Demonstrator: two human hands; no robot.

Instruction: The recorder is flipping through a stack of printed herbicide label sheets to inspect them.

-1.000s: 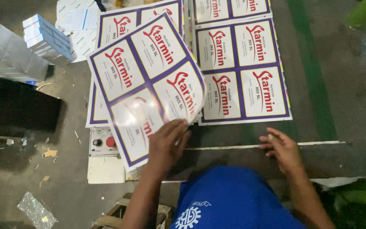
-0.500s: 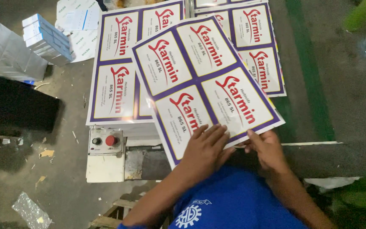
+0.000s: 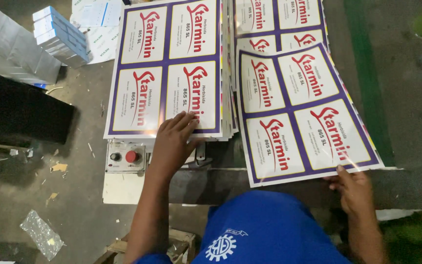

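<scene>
My left hand point(image 3: 174, 142) lies flat, fingers spread, on the stack of glossy purple-bordered label sheets point(image 3: 169, 66). Right of that stack, my right hand point(image 3: 355, 190) pinches a loose sheet point(image 3: 304, 112); fingertips hidden beneath.

A control box point(image 3: 125, 157) with 1 red button and 1 black knob sits at the machine's near-left corner. A stack of blue-and-white cartons point(image 3: 60, 36) stands on the concrete floor point(image 3: 74, 205) at upper left, beside grey sheeting point(image 3: 10, 49). Paper scraps and a crumpled plastic wrapper point(image 3: 41, 233) litter the floor.
</scene>
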